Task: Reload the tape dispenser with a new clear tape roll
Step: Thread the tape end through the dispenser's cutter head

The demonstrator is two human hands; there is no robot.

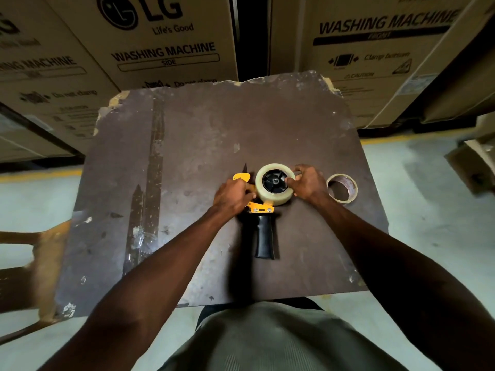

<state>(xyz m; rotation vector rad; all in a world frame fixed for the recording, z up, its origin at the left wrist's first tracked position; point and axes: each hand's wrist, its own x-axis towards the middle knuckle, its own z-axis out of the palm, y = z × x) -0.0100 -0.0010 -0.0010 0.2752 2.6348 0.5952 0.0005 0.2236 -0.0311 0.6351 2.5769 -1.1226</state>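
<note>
**Clear roll seated on dispenser**

The clear tape roll (274, 184) is seated on the yellow tape dispenser (261, 208), lying mid-table (187, 156). Its frame is gripped by the left hand (232, 196), partly hiding it. The roll's rim is pinched by the right hand (306, 182). 1 empty core (342, 188) lies just beside.

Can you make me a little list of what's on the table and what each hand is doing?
table: worn brown board
tape dispenser: yellow frame, black handle, lying flat
clear tape roll: full roll seated on the dispenser's black hub
empty core: cardboard ring on the table, right of the dispenser
left hand: gripping the yellow frame
right hand: on the roll, fingertips at the hub
behind the table: washing machine boxes
</note>
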